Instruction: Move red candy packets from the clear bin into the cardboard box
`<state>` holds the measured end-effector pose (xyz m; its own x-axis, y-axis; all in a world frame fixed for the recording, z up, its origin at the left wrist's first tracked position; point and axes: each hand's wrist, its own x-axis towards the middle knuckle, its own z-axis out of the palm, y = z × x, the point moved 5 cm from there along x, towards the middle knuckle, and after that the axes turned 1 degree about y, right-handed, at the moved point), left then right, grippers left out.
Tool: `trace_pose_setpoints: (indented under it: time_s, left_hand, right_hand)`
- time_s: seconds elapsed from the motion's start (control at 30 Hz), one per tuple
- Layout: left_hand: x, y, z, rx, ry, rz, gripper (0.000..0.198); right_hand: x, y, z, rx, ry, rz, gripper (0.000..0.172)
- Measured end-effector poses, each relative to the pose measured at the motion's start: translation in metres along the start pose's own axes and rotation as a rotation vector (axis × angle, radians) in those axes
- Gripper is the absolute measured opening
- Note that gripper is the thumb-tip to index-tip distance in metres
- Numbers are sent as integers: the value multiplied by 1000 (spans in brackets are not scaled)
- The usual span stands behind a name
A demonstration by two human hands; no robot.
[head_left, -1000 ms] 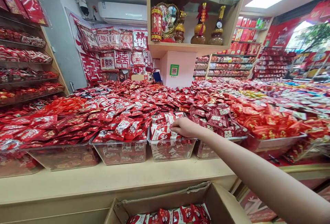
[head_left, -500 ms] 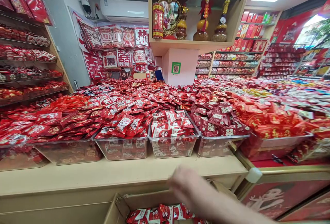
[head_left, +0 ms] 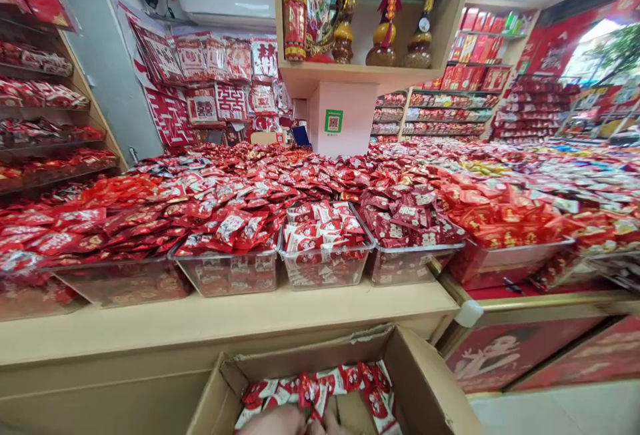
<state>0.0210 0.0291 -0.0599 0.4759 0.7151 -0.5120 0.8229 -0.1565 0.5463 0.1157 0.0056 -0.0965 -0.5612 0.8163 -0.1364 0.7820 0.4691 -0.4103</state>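
Observation:
At the bottom edge, inside an open cardboard box [head_left: 420, 371], are my left hand [head_left: 274, 421] and my right hand [head_left: 327, 425], close together and partly cut off by the frame. A small red and white wrapped packet [head_left: 311, 391] stands tilted above them; its lower end meets the fingers of my right hand, which look closed on it. My left hand's fingers are mostly hidden. More packets of the same kind [head_left: 380, 408] lie along the box's sides, and bare cardboard shows between them.
Clear plastic bins [head_left: 325, 275] heaped with red packets line the pale counter edge [head_left: 240, 311] above the box. One central bin holds similar red and white packets [head_left: 325, 227]. A gold-trimmed display case [head_left: 520, 348] stands right. A shelf unit [head_left: 340, 73] hangs over the counter.
My right hand, blurred above the box before, has dropped down among the packets. My left hand has come into view. The view has tilted down, showing more of the box.

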Motion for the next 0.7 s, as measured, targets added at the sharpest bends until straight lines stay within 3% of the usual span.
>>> trace_pose_setpoints:
  time_s: [0.1, 0.17, 0.23, 0.33, 0.43, 0.57, 0.7]
  left_hand:
    - [-2, -1, -13, -26, 30, 5, 12]
    - [-2, 1, -22, -83, 53, 48, 27]
    - [-2, 4, -26, -151, 15, 93, 41]
    - [-3, 3, -26, -192, 1, 104, 39]
    - [-1, -8, -22, -159, 44, 23, 33]
    - [5, -23, -18, -130, 83, -51, 33]
    - [8, -21, -20, -205, 77, -7, 28]
  right_hand:
    - [-3, -1, -9, 145, -177, 141, 50]
    - [2, 0, -31, 229, -165, 144, 29]
    - [9, 5, -54, 310, -112, 124, 25]
    - [14, 17, -73, 338, -63, 131, 26]
    - [9, 23, -63, 293, -94, 149, 26]
    - [-2, 16, -30, 129, -134, 26, 48]
    - [-2, 15, -15, 23, -130, -27, 28]
